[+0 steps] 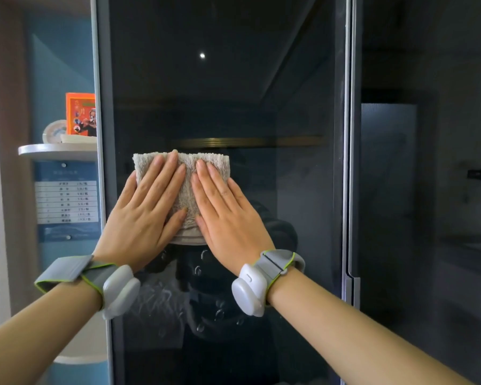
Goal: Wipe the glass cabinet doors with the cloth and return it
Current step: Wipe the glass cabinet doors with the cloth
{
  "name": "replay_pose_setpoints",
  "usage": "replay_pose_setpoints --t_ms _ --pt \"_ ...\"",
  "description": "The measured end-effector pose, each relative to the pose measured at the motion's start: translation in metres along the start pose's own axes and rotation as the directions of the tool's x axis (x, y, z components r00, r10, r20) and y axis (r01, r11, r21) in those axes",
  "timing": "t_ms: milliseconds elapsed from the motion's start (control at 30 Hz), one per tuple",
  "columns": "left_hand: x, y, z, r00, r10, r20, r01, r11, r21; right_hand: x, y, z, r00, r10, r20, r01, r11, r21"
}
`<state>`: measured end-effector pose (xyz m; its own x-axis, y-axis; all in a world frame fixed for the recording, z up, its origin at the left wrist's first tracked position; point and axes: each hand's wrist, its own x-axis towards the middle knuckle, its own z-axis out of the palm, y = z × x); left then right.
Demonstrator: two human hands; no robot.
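A folded beige cloth (188, 187) lies flat against the dark glass cabinet door (228, 79), at about mid height. My left hand (142, 215) presses on the cloth's left half with fingers spread and pointing up. My right hand (225, 209) presses on its right half the same way. Both palms hold the cloth against the glass; neither hand curls around it. A second glass door (428, 134) stands to the right, beyond a grey frame strip (350, 134). Each wrist wears a grey band with a white device.
Left of the door, a curved white shelf (56, 151) carries an orange box (79, 113) and a small plate (53, 132). Below it a blue board with a price list (67, 201) hangs on the wall. Reflections show in the glass.
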<state>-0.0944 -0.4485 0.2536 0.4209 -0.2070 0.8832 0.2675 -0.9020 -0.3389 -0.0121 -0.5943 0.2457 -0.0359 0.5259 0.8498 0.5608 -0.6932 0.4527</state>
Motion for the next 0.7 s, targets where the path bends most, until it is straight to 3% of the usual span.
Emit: replay_pose_setpoints --t_ms 367,700 --pt "0.056 0.073 0.012 0.983 0.161 -0.085 -0.156 0.986 0.064 -0.033 0.080 0.000 0.993 0.115 0.018 -0.113 0.990 -0.088" --pt "0.079 0.130 0.028 0.971 0.233 -0.052 -0.229 0.971 0.066 -0.070 0.121 -0.005 0.972 0.224 0.066 -0.216 0.970 -0.116"
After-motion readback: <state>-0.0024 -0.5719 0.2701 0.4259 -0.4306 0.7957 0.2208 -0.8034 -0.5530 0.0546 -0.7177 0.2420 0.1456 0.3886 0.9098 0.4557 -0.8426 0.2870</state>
